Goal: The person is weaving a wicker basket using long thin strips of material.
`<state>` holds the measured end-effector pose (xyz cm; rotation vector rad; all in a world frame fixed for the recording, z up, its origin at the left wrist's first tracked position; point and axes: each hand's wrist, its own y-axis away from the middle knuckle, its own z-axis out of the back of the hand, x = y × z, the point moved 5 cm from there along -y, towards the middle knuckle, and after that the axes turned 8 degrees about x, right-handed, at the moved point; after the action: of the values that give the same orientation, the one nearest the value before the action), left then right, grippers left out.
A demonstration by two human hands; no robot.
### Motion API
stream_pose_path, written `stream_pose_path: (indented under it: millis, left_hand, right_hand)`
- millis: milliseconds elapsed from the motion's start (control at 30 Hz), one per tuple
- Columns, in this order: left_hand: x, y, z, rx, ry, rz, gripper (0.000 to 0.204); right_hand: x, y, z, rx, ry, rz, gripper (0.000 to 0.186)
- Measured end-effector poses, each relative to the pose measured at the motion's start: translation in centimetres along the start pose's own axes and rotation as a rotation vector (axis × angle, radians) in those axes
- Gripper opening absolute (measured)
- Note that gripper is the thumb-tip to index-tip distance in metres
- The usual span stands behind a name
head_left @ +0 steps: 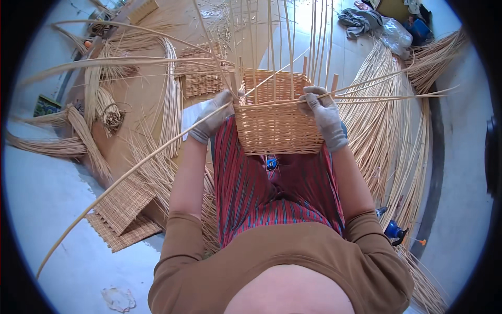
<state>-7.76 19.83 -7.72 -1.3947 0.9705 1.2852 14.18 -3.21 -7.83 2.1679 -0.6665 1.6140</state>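
A partly woven wicker basket (280, 128) rests at my lap, its woven front wall toward me. Tall thin stakes (288, 47) rise from its walls, and thicker corner posts stand among them. My left hand (215, 116), in a pale glove, is closed around the basket's left front corner. By that hand, a long wicker rod (133, 168) slants down to the lower left. My right hand (325, 116), gloved too, pinches wicker strands (387, 96) at the right end of the front rim. Their loose ends reach out to the right.
Bundles of wicker rods (384, 125) spread over the floor at right, more bundles (78, 131) at left. Woven panels (123, 209) lie at lower left, another panel (201, 70) beyond my left hand. A blue bottle-like object (395, 230) stands near my right elbow. Cloth (361, 22) and plastic lie far right.
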Motion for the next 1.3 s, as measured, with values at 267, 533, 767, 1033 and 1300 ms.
stream_pose_path:
  millis: [267,533,767,1033,1300]
  left_hand:
    - [3.6,0.5,-3.0,-0.396,0.215,0.012,0.037]
    - [4.4,0.2,-2.7,-0.654,0.222,0.052,0.021]
    - [6.3,0.2,-2.3,-0.701,0.274,0.023,0.025]
    - [5.4,1.9,-3.6,-0.905,0.179,-0.125,0.038]
    - [-0.6,-0.4,-10.0,-0.578,-0.295,0.037,0.019]
  right_hand:
    - [3.0,-1.2,-1.9,-0.243,0.727,0.033,0.015]
    - [9.6,-12.5,-18.6,-0.002,1.191,0.727,0.037]
    - [6.7,-8.5,-13.1,-0.020,0.524,0.382,0.071]
    - [0.7,1.2,0.7,-0.143,-0.186,0.079,0.023]
    - [0.1,2.2,1.8,-0.280,-0.075,0.164,0.011]
